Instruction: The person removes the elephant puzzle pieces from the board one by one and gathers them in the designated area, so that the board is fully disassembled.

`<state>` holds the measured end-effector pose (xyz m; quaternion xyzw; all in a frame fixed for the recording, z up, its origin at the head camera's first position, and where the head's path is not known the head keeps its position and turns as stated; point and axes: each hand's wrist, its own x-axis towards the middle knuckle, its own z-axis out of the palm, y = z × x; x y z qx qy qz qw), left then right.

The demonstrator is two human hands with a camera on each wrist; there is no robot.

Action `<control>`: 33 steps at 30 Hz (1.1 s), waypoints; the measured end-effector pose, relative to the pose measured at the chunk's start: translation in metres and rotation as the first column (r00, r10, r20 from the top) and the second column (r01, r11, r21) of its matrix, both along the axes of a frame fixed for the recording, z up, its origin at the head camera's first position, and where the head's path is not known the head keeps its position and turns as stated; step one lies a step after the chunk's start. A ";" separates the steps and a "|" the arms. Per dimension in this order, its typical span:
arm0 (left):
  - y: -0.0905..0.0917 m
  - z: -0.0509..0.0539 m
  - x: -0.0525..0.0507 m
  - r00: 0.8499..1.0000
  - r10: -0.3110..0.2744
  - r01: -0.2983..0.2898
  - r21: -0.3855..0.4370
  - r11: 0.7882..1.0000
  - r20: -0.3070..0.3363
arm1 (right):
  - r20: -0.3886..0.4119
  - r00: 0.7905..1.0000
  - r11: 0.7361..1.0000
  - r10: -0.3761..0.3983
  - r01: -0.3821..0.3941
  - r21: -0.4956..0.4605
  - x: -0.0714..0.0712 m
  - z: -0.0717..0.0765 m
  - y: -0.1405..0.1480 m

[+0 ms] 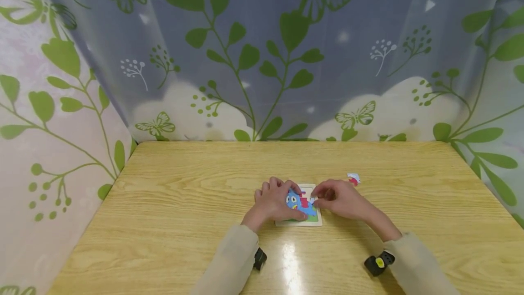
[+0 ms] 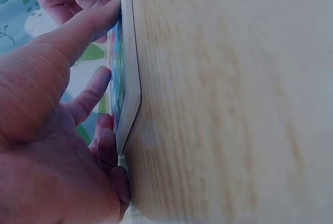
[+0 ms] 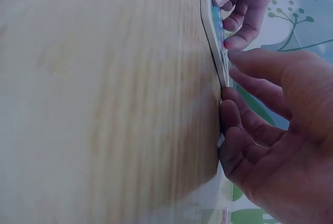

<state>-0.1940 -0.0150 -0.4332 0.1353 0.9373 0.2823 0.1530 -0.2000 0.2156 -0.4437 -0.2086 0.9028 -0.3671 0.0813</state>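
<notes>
In the head view a small jigsaw puzzle [image 1: 303, 202] with a blue cartoon animal lies flat in a pale-edged tray [image 1: 300, 224]. My left hand [image 1: 275, 200] spans the tray's left side, thumb low on the picture and the other fingers spread along the far left. At the right edge, my right hand [image 1: 341, 198] pinches a small whitish-blue puzzle piece [image 1: 313, 199] between thumb and forefinger, over the picture. The wrist views show the tray edge-on, with left thumb [image 2: 106, 15] on it; the right fingertips [image 3: 234, 57] hide the piece there.
A loose puzzle piece [image 1: 354, 178], white and red, lies beyond my right hand. The wooden table [image 1: 184, 185] reaches back to a patterned curtain [image 1: 254, 58], with more printed cloth at both sides. Each wrist carries a small black camera [image 1: 378, 263].
</notes>
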 end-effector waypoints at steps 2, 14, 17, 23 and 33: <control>0.001 0.000 0.000 1.000 0.003 -0.003 -0.002 1.000 0.003 | 0.008 1.000 1.000 0.005 -0.006 0.003 0.000 0.000 0.000; 0.001 0.000 -0.001 1.000 -0.010 0.010 0.002 1.000 0.012 | 0.010 1.000 1.000 0.009 -0.009 0.012 0.000 0.000 -0.002; -0.001 0.000 0.001 1.000 -0.021 0.021 -0.004 1.000 0.006 | 0.018 1.000 1.000 0.004 -0.004 0.014 0.000 0.000 -0.002; -0.002 0.003 0.009 0.999 -0.027 0.026 -0.006 1.000 -0.041 | 0.012 1.000 1.000 0.002 -0.002 0.017 0.001 -0.001 -0.002; 0.005 0.002 0.015 0.995 0.023 -0.027 -0.041 0.999 -0.094 | -0.004 1.000 1.000 -0.002 0.002 0.017 0.000 -0.003 -0.001</control>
